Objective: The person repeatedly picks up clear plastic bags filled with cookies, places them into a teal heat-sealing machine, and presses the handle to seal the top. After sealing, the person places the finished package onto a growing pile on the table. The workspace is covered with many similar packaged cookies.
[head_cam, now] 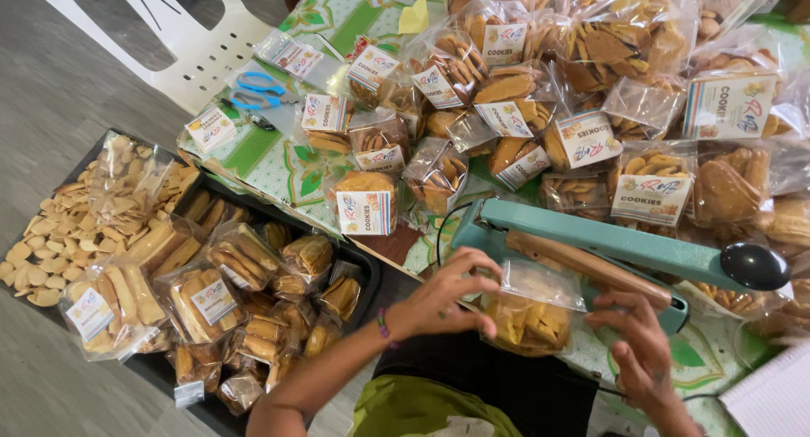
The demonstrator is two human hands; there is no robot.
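Left hand: my left hand (pixel 445 300) curls its fingers around the left edge of a clear bag of cookies (pixel 530 315), thumb and fingertips pinching the plastic.
Right hand: my right hand (pixel 639 346) sits at the right edge of the same bag, fingers spread and bent against it; I read it as grasping the bag's side, though the exact grip is partly hidden.
Bag of cookies: it is held between both hands just below the sealer, its open top reaching up to the sealing bar, golden-brown pieces filling the lower part.
Sealer: a teal heat sealer (pixel 591 243) lies on the surface right in front of me, its arm raised at a slant, a black knob (pixel 753 266) at the right end and a brown strip along the bar.
Surface: a green-patterned cloth covers the surface (pixel 278 163), which carries the sealer and many sealed packs.
Sealed packs: labelled cookie bags (pixel 365 202) are heaped across the upper half of the view, well beyond my hands.
Scissors: blue-handled scissors (pixel 257 91) lie on the cloth at the upper left.
Trays: a dark tray (pixel 361 268) to my left holds more packed bags; beside it loose pale cookies (pixel 51 243) are spread out.
Chair: a white plastic chair (pixel 181 40) stands at the far left edge.
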